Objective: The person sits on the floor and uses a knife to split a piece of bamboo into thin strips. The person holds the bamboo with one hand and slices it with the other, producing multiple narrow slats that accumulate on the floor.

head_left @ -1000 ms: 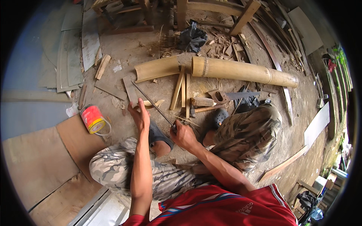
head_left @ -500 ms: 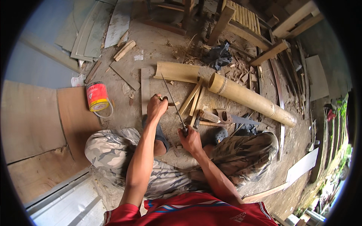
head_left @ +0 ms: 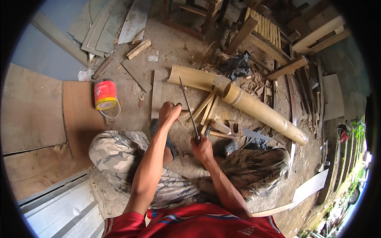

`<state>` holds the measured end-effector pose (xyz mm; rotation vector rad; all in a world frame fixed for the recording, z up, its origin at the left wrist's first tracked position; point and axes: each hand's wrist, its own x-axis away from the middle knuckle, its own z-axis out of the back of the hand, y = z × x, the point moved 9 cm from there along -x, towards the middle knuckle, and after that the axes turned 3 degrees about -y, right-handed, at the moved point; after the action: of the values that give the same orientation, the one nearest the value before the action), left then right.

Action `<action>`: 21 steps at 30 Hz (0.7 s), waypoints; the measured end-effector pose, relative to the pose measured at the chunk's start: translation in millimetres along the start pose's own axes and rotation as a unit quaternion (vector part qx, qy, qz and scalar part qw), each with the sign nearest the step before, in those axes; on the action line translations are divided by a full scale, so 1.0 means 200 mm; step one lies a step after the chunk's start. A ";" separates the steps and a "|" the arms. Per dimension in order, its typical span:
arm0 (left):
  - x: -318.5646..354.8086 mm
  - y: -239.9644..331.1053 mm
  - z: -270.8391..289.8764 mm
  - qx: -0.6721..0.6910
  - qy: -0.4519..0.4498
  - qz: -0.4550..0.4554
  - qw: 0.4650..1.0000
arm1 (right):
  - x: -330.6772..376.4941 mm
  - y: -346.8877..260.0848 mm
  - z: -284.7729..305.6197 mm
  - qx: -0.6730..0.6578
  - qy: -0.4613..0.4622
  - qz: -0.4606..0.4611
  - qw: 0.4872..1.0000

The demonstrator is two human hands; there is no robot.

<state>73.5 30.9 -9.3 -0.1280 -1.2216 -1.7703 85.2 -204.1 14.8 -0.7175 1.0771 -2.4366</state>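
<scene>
My right hand point(head_left: 203, 149) is closed round the dark handle of a long, narrow-bladed knife point(head_left: 188, 100). Its blade slants up and to the left, away from me. To the left of the blade, my left hand point(head_left: 170, 112) is closed on a short brown strip point(head_left: 185, 113), which juts out toward the blade. Most of the strip is hidden in the fingers, and whether it touches the blade I cannot tell. Beyond the hands lie a split half of bamboo point(head_left: 194, 78) and a thick bamboo pole point(head_left: 264, 112).
A handsaw point(head_left: 252, 133), a hammer point(head_left: 222, 134) and several bamboo strips point(head_left: 207, 111) lie right of the knife. A red and yellow can point(head_left: 105, 94) stands at left. Behind are a black plastic bag point(head_left: 238, 65) and a slatted bamboo seat point(head_left: 264, 27). Wood scraps litter the floor.
The view has shifted slightly. Both hands stay closed on the same things, the left hand turned a little and the knife blade standing somewhat more upright.
</scene>
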 end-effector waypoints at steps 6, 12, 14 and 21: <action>0.06 0.10 0.06 -0.051 0.015 -0.022 0.998 | 0.05 -0.07 0.05 -0.019 0.025 0.017 0.999; -0.03 -0.03 0.03 -0.042 0.039 -0.017 0.998 | 0.01 -0.01 -0.03 -0.050 -0.024 -0.041 0.998; -0.02 -0.01 0.04 -0.037 0.042 -0.011 0.998 | 0.00 0.00 -0.02 -0.019 -0.016 -0.037 0.999; 0.04 0.07 0.09 0.004 0.051 -0.055 0.997 | 0.04 -0.07 0.03 0.000 0.010 -0.005 1.000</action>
<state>72.3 40.3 13.4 0.0347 -1.1801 -1.8426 80.7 -202.3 30.1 -0.7020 1.0838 -2.4567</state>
